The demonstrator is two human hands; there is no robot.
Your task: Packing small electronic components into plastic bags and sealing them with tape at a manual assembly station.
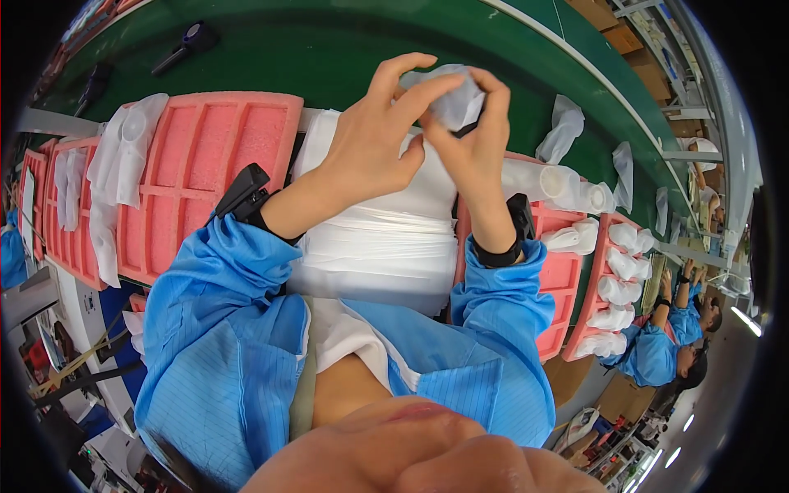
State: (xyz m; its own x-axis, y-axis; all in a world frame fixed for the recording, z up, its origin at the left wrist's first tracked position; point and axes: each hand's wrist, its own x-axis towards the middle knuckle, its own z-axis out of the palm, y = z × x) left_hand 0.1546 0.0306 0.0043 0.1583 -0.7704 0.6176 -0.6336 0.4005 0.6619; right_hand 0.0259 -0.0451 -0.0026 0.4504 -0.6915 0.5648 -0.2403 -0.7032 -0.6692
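Above a stack of white bags (374,255), my two hands meet around a translucent plastic bag (457,107). My right hand (475,140) grips it between thumb and fingers. Curled over its near side, my left hand (378,131) lays its index finger across the bag; its thumb points down toward the stack. Something dark shows at the bag's lower edge, too little to name. Both wrists wear black straps with small devices.
Pink foam trays (222,97) with compartments flank the stack, some holding bagged items (618,290). Beyond lies a green conveyor belt (329,49) carrying a dark handled device (185,48) and a wrapped item (563,130). People in blue (649,353) work at the right.
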